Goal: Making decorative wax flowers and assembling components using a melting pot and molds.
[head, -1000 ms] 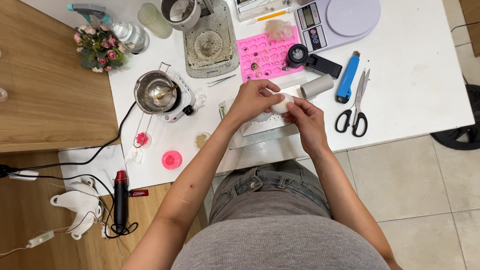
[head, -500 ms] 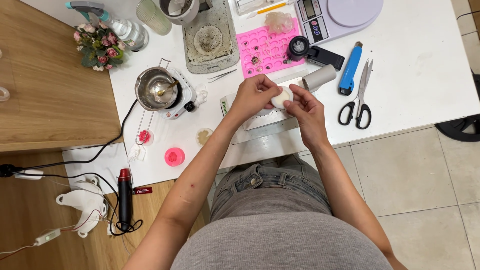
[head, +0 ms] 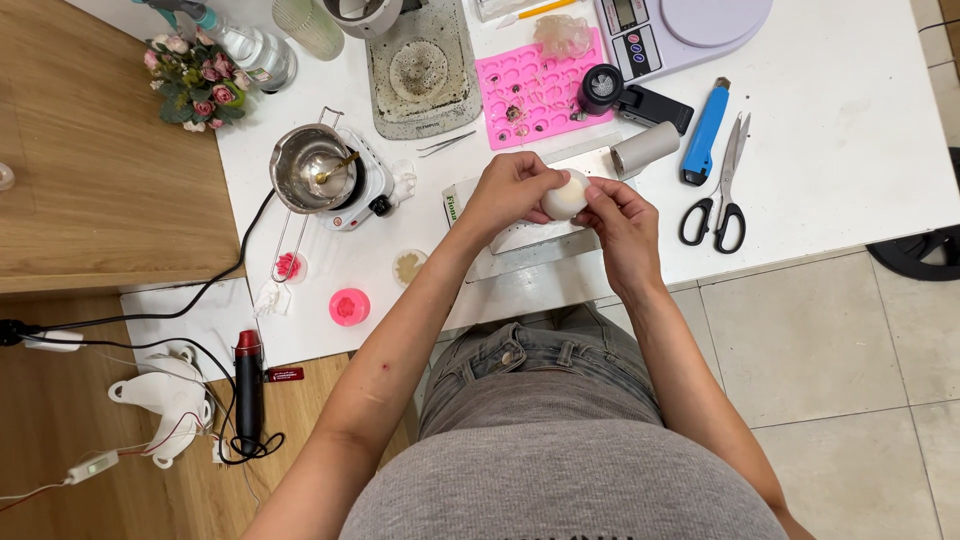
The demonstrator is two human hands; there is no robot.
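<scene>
My left hand [head: 510,195] and my right hand [head: 620,215] hold a small cream, egg-shaped lump [head: 566,196] between them, fingers of both curled around it. They hover just above a white board [head: 520,240] at the front edge of the white table [head: 830,150]. A grey cylinder [head: 646,150] lies just beyond my right hand. A pink silicone mould [head: 535,90] with small cavities sits further back.
Black-handled scissors [head: 722,195] and a blue utility knife [head: 705,135] lie to the right. A metal pot on a small white hotplate [head: 325,175] stands left, its cable running off the table. A kitchen scale [head: 680,30], flowers [head: 190,80] and a pink round piece [head: 348,307] are around.
My hands have stayed together on the cream lump, turning it slightly between the fingers. Nothing else on the table has moved.
</scene>
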